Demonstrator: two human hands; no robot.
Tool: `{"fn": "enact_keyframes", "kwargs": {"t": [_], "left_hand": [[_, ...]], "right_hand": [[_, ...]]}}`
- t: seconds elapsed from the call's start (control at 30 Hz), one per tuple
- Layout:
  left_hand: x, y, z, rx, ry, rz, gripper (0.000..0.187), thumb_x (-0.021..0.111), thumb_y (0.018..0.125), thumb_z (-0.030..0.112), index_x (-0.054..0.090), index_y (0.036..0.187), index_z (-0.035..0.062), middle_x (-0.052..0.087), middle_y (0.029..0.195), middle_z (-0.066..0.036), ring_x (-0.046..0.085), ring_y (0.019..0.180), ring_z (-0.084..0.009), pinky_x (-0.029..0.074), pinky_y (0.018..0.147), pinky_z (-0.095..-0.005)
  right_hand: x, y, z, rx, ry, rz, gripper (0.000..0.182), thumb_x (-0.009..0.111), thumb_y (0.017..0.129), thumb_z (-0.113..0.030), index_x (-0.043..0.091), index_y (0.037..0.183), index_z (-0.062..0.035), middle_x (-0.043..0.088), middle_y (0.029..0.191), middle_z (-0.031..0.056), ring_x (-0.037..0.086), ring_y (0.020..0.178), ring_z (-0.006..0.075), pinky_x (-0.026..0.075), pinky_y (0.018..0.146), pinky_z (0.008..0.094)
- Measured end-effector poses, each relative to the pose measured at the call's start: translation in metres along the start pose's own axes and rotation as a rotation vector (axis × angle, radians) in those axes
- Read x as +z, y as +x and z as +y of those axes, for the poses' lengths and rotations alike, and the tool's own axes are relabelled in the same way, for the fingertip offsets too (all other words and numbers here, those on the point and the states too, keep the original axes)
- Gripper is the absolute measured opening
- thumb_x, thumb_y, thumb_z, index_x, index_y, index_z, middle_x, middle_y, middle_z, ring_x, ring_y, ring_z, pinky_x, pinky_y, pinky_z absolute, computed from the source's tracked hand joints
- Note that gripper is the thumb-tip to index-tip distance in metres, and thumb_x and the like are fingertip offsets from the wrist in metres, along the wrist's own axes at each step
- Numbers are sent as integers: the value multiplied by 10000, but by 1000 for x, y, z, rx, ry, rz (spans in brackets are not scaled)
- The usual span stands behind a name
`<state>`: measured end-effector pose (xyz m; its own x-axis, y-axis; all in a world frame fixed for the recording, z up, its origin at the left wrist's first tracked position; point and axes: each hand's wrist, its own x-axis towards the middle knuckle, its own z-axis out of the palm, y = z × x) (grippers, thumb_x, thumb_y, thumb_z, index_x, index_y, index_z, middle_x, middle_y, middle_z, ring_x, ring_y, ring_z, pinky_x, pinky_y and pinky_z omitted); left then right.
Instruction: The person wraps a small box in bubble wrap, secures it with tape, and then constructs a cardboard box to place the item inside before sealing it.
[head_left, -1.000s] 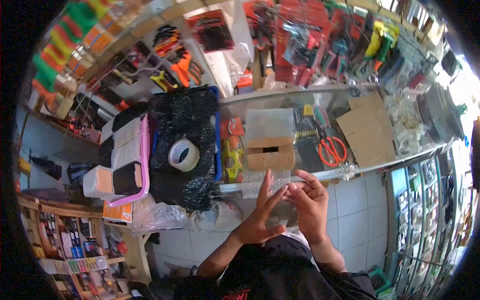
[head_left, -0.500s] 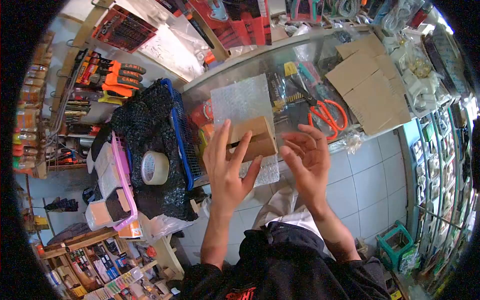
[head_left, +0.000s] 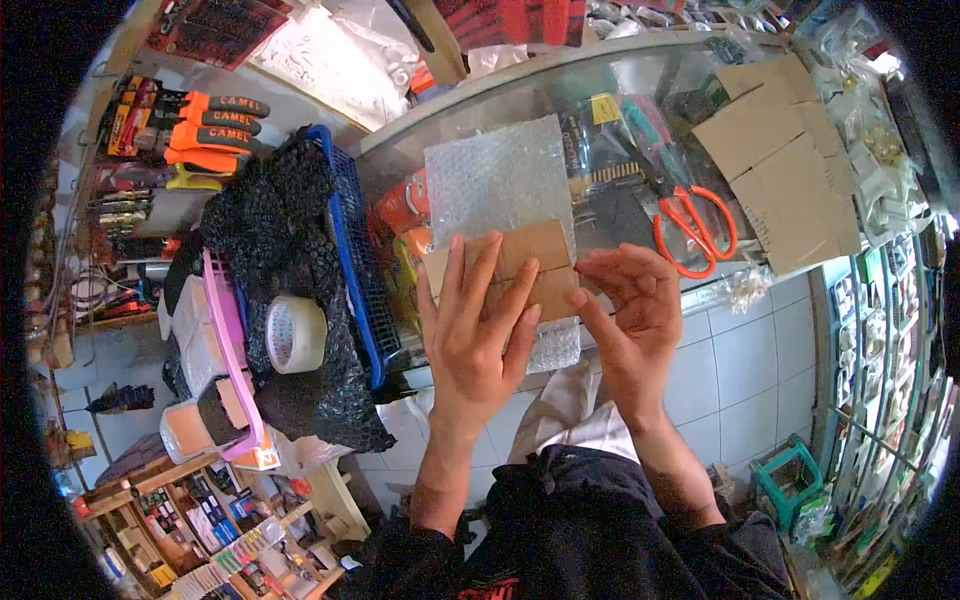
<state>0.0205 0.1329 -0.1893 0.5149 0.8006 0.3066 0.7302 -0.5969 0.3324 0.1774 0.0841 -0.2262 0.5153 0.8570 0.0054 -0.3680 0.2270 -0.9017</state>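
A small brown cardboard box [head_left: 548,245] lies on a sheet of bubble wrap [head_left: 495,175] on the glass counter. Its top flaps look folded flat. My left hand [head_left: 478,320] rests over the box with its fingers spread and pressing on the top. At the box's right side is my right hand [head_left: 632,310], thumb and fingertips touching or very near its edge, fingers curved and apart. Orange-handled scissors [head_left: 695,230] lie on the counter to the right, beyond my right hand.
Flattened cardboard [head_left: 790,170] covers the counter's right part. On the left are a blue basket [head_left: 350,250], black bubble wrap [head_left: 270,200], a tape roll [head_left: 296,335] and a pink basket [head_left: 232,350]. A teal stool [head_left: 788,480] stands on the tiled floor.
The box's flaps have gone from partly raised to flat, and my left hand's fingers now lie across them. My right hand has come closer to the box's right side. The view has shifted slightly.
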Motion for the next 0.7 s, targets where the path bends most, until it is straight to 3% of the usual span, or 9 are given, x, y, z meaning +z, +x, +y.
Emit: {"fn": "enact_keyframes", "kwargs": {"t": [0.33, 0.63, 0.7], "left_hand": [[-4, 3, 4, 14, 58, -84, 443, 678, 967, 300, 661, 1406, 246, 437, 1616, -121, 350, 1502, -452, 202, 1171, -698], [1, 3, 3, 41, 111, -91, 478, 679, 951, 409, 646, 1420, 325, 431, 1625, -94, 322, 1515, -444, 195, 1170, -700], [2, 2, 2, 36, 108, -88, 476, 680, 947, 425, 651, 1414, 337, 441, 1620, -83, 331, 1510, -443, 199, 1170, -696]], "right_hand": [[8, -6, -5, -131, -242, 1, 602, 699, 886, 146, 414, 1402, 25, 540, 1410, 204, 682, 1180, 281, 583, 981, 325], [11, 1, -15, -58, -388, -32, 544, 734, 881, 109, 472, 1354, 50, 540, 1426, 205, 692, 1159, 272, 589, 985, 338], [6, 1, -12, -46, -284, -22, 571, 754, 871, 95, 476, 1367, 30, 570, 1407, 179, 696, 1159, 290, 582, 989, 356]]}}
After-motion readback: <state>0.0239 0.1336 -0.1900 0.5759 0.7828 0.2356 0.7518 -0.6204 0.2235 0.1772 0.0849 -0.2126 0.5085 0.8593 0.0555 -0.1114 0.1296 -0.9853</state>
